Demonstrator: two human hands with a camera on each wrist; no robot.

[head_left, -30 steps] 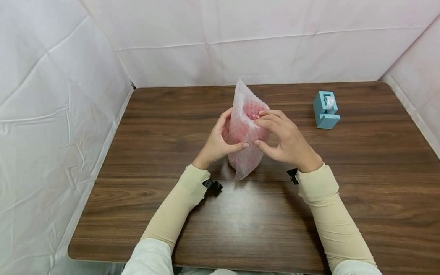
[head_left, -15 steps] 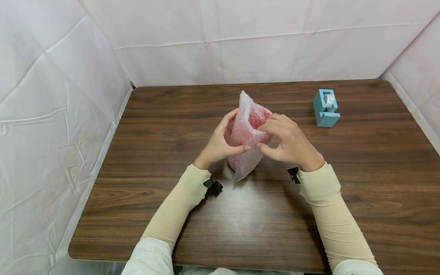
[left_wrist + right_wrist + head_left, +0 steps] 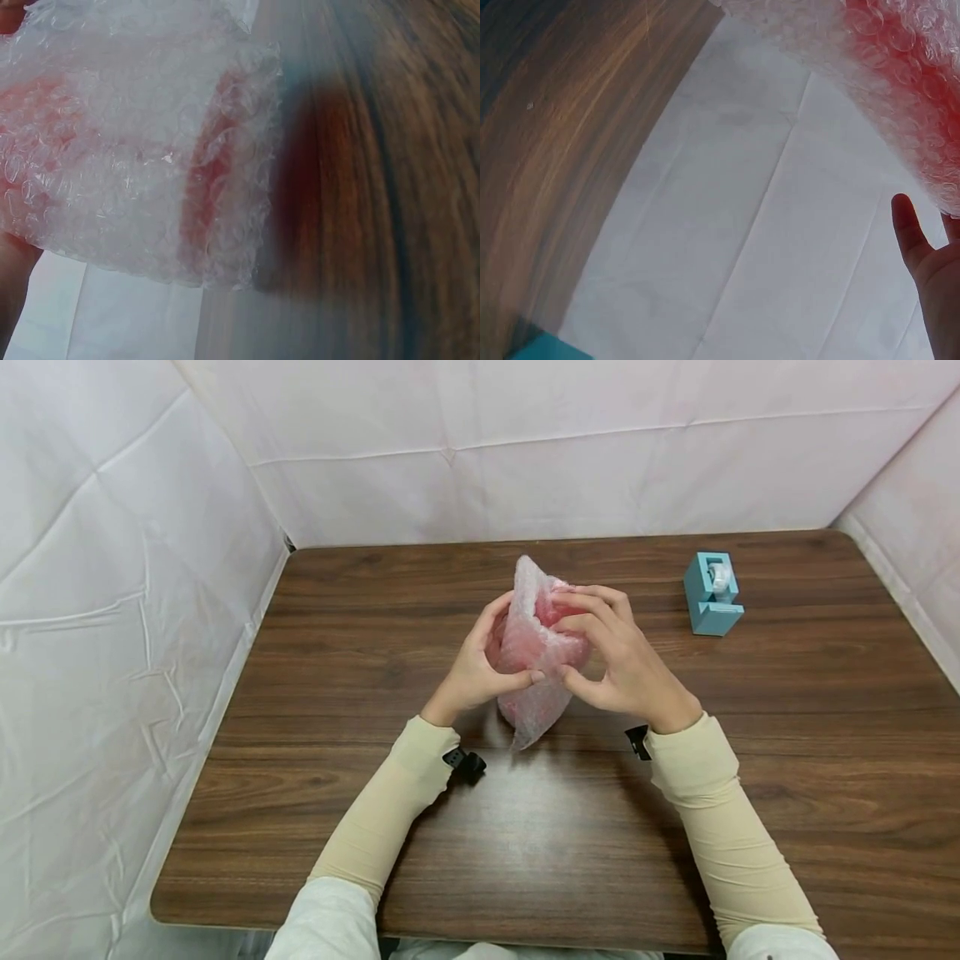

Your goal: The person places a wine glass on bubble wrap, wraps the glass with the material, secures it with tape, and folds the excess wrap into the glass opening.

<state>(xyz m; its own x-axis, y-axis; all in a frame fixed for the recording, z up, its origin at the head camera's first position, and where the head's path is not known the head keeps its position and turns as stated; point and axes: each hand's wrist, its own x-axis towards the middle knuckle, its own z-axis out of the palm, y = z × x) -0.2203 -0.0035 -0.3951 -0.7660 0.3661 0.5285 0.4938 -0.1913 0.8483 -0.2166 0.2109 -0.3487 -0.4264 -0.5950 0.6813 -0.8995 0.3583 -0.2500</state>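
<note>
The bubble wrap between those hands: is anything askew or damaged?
A little lopsided, perhaps: the bubble wrap gapes open by the right hand, and one corner of its mouth juts out in a point. No plain tear shows.

Table (image 3: 337,652) had a dark brown wood-grain top, rounded corners. White fabric walls on three sides: back wall (image 3: 562,485) ran just behind the far edge, long crease (image 3: 570,437) across it; left wall (image 3: 90,652) was wrinkled; right wall (image 3: 918,527) slanted alongside. Soft glare patch (image 3: 525,835) showed on the near-middle tabletop.
</note>
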